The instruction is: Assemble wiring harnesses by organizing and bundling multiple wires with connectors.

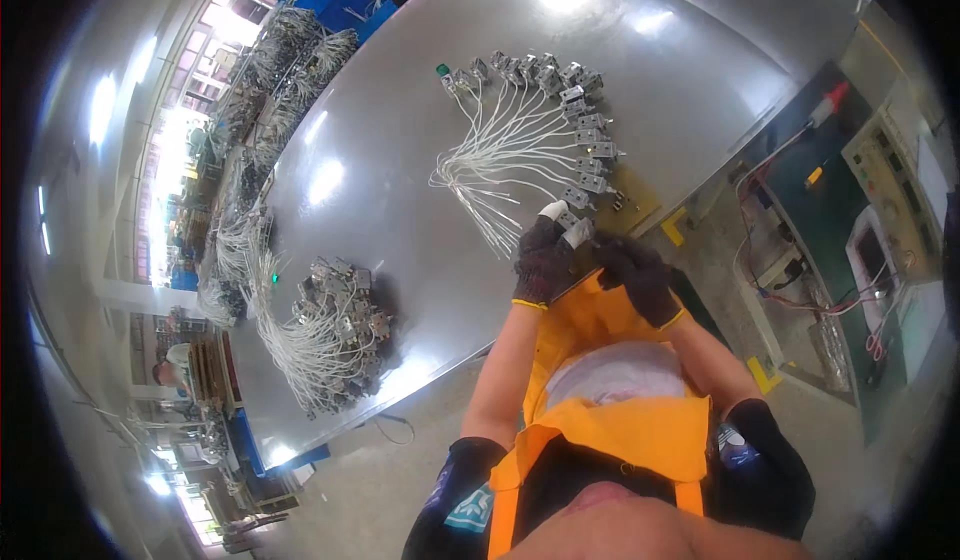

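Observation:
Small boxy metal parts (592, 150) with white wires lie fanned in an arc on the shiny metal table (400, 140). Their white wires (480, 165) gather into one bunch on the left. At the arc's near end, my left hand (543, 265), in a dark glove with pale fingertips, is closed on one metal part (574, 226). Close beside it on the right, my right hand (640, 278) wears the same kind of glove. Its fingers are curled toward that part, and whatever they hold is hidden. A green piece (443, 71) sits at the arc's far end.
A heaped bundle of wired metal parts (345, 320) lies at the table's left, with more piles (240, 210) beyond. On the right, a dark green bench (800, 200) carries a beige instrument box (895, 180), cables and red-handled scissors (876, 344). My orange apron (620, 430) is near the table edge.

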Demonstrator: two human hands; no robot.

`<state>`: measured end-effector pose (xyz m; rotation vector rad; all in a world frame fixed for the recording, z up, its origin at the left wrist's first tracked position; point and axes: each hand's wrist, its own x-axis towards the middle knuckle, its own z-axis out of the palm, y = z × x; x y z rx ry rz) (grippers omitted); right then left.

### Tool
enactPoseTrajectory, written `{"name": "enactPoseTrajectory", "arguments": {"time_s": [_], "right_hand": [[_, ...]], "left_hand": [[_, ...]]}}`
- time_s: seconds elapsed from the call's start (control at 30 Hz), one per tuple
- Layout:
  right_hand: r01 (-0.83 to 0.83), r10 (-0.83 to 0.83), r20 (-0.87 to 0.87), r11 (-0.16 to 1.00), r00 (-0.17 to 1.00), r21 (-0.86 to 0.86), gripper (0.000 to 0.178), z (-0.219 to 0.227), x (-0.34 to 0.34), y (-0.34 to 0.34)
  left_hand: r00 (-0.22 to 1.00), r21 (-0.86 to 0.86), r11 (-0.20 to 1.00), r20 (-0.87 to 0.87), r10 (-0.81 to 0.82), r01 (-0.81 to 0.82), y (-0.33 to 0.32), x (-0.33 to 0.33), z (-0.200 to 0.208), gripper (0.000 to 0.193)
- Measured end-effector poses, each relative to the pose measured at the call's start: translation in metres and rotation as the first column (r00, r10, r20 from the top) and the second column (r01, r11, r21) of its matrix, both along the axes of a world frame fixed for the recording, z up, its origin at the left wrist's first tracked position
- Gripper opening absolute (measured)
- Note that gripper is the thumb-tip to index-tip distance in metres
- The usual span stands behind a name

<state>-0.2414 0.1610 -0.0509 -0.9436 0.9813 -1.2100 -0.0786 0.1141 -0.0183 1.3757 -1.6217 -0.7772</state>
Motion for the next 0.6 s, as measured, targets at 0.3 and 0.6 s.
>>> {"name": "enactPoseTrajectory", "arguments": {"time_s": [0.3, 0.6], "right_hand": [[-0.234, -0.303, -0.581, 0.703, 0.756, -0.672, 0.014, 0.0, 0.005, -0.022], [-0.087, 0.003, 0.609, 0.99, 0.793, 0.109, 0.02, -0.043, 0.027, -0.001]], "left_hand": [[0.997, 0.166, 0.986, -0.083, -0.008, 0.022, 0.004, -0.007, 0.015, 0.035], [0.995, -0.111, 0.994, 0.098, -0.012, 0.023, 0.0, 0.007, -0.034, 0.042]]}}
